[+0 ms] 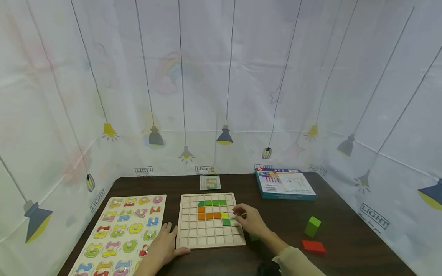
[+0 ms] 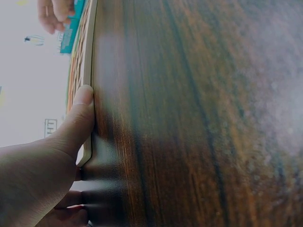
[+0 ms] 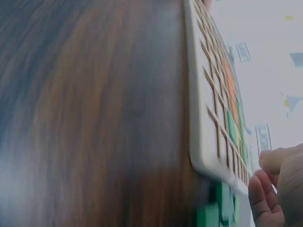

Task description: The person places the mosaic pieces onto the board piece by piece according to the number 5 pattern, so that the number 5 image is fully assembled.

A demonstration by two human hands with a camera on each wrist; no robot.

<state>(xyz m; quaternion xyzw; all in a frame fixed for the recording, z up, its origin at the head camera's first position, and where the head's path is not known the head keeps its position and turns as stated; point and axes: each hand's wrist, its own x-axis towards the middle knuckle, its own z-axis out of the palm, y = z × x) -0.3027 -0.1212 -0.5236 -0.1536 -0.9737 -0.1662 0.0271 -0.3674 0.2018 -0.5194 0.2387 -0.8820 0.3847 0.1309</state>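
From above the near side of the dark table (image 1: 290,214), the head view faces forward and down, the most distant of the three, reaching past the far edge to the white curtain (image 1: 207,96). The left wrist view, low, close and turned sideways, looks along the near edge of the gridded board (image 1: 207,232) towards the right hand (image 1: 253,222). The right wrist view, equally close and sideways, sits by the board's near right corner; all three share the board.
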